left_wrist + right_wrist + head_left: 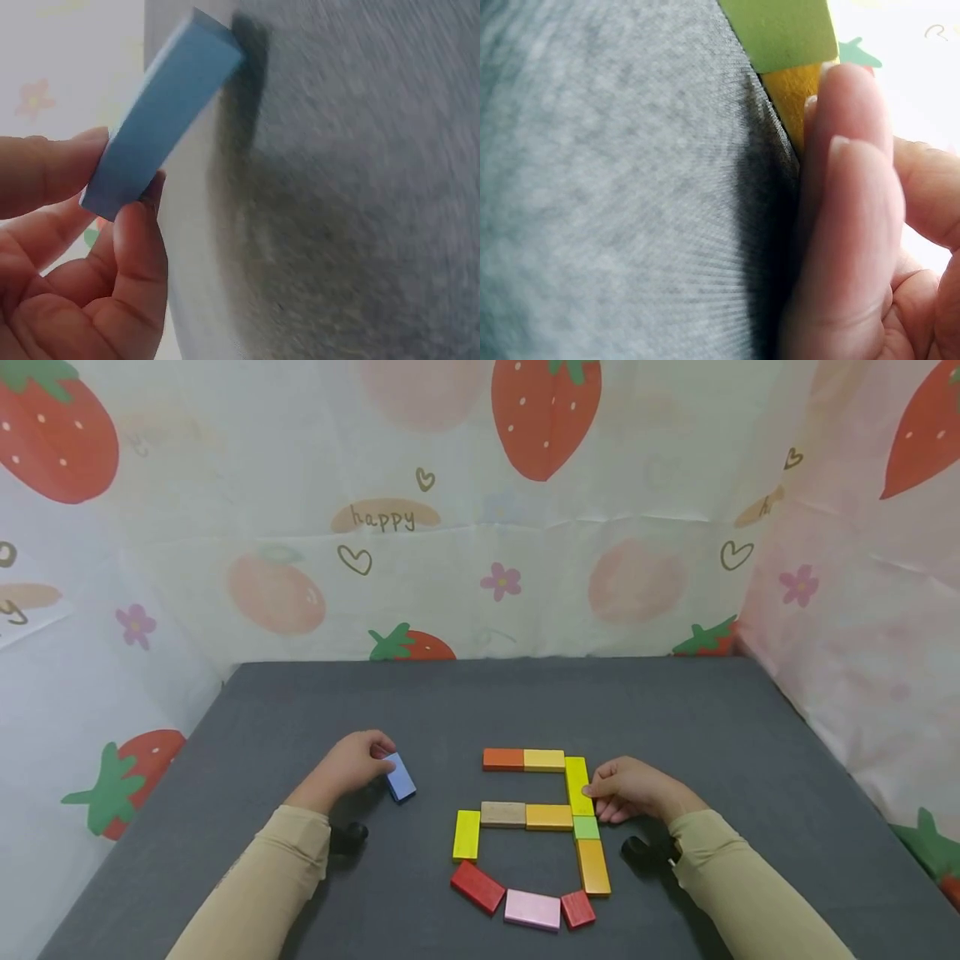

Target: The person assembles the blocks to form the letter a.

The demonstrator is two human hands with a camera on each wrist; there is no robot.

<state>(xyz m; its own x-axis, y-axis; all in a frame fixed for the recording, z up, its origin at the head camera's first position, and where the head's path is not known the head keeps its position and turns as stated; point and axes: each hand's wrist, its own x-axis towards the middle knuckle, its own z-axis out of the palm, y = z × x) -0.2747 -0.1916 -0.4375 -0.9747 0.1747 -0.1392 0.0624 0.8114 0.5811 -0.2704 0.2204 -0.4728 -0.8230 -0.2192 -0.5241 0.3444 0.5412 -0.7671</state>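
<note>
My left hand (352,768) pinches a blue wooden block (402,778) by one end, between thumb and fingers. In the left wrist view the blue block (165,105) slants up from the fingertips, its shadow falling on the cloth. My right hand (637,787) rests beside the tall yellow block (577,781), its fingertips against that block's right side. A green block (586,828) follows just below, then an orange block (594,868). The right wrist view shows the green block (784,34) and nearly straight fingers (855,247) covering part of the yellow one.
Left of the column lie a red-orange block (503,759), a pale yellow block (543,761), a tan block (502,814) and an amber block (548,817). Another yellow block (467,835), red block (477,887), pink block (532,909) and small red block (578,910) curve below.
</note>
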